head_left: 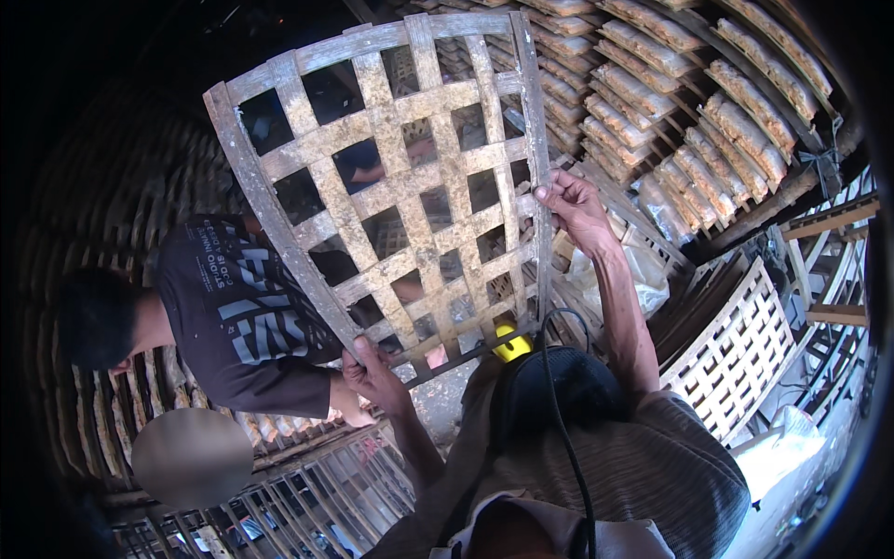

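Nearest the camera, a thin black cable [559, 419] runs down the front of the wearer's dark, fine-striped shirt [643, 456] below the grip, close to a pale cloth collar [610, 538]. Between the two hands, raised and tilted above the lap, is a large lattice panel of flat, pale, brown-stained strips [424, 256] with a grey wooden-looking frame. The left hand [377, 377] is closed on its near-left corner, thumb laid over the frame; the right hand [577, 207] pinches the right-hand edge farther up, thumb on top. Just below the panel's near edge, between the hands, sits a bright yellow rounded object [510, 345]. Left of the left hand, a co-worker in a dark T-shirt with pale print [237, 289] bends forward, one bare hand [352, 401] near the wearer's left. Beyond the right hand, racks hold rows of flat whitish-orange slabs [643, 102]. Below and right of that hand lean a crumpled clear plastic bag [643, 279] and a paler woven lattice panel [731, 349]. Below the left hand spreads a slatted rack [289, 512].
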The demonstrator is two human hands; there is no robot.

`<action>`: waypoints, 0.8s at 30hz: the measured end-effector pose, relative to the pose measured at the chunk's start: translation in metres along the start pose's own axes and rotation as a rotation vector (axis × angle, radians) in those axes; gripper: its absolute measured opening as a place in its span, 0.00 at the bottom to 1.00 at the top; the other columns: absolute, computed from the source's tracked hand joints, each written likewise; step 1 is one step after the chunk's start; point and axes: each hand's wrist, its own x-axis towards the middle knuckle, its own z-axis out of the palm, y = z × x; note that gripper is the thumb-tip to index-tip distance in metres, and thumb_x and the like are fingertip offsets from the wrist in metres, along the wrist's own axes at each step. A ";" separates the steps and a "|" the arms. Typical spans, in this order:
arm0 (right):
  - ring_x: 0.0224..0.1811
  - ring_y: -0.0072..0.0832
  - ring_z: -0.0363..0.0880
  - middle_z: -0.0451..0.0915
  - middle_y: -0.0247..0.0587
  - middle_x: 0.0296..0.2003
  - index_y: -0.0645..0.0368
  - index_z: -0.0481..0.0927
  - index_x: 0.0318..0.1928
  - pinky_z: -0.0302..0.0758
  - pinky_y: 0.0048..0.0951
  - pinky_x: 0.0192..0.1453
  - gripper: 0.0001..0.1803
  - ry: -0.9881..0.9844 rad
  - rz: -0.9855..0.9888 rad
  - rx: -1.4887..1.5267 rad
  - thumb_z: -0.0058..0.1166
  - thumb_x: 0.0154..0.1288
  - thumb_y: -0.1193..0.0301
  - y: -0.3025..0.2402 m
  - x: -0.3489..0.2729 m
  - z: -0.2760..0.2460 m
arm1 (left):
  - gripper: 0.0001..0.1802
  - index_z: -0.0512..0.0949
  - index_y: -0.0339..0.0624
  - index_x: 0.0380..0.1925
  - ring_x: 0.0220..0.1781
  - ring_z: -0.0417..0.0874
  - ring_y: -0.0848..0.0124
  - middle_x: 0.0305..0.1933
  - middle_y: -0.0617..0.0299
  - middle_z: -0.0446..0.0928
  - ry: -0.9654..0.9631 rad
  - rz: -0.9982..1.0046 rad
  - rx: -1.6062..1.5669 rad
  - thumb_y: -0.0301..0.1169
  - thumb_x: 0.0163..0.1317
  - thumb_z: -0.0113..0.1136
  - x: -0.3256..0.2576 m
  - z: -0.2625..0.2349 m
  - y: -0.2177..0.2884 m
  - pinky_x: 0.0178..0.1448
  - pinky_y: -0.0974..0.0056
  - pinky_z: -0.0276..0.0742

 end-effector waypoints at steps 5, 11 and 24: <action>0.50 0.23 0.87 0.89 0.38 0.52 0.61 0.81 0.62 0.82 0.29 0.58 0.19 -0.126 0.030 -0.050 0.63 0.74 0.73 -0.002 -0.007 -0.008 | 0.22 0.73 0.45 0.25 0.24 0.67 0.84 0.22 0.71 0.70 0.035 0.005 -0.009 0.42 0.80 0.58 0.001 0.006 -0.004 0.28 0.74 0.60; 0.45 0.33 0.91 0.88 0.44 0.47 0.64 0.81 0.59 0.91 0.36 0.52 0.15 -0.084 -0.002 0.017 0.58 0.78 0.70 -0.001 -0.015 -0.011 | 0.21 0.77 0.43 0.27 0.24 0.68 0.84 0.24 0.69 0.75 0.003 -0.017 -0.039 0.42 0.80 0.57 -0.001 0.006 -0.010 0.28 0.74 0.61; 0.57 0.28 0.87 0.88 0.42 0.54 0.62 0.76 0.68 0.80 0.31 0.67 0.24 -0.206 -0.003 -0.126 0.58 0.73 0.79 -0.007 -0.032 -0.022 | 0.21 0.75 0.41 0.28 0.25 0.68 0.83 0.24 0.70 0.72 0.021 -0.019 -0.044 0.42 0.80 0.57 -0.002 0.010 -0.009 0.30 0.72 0.62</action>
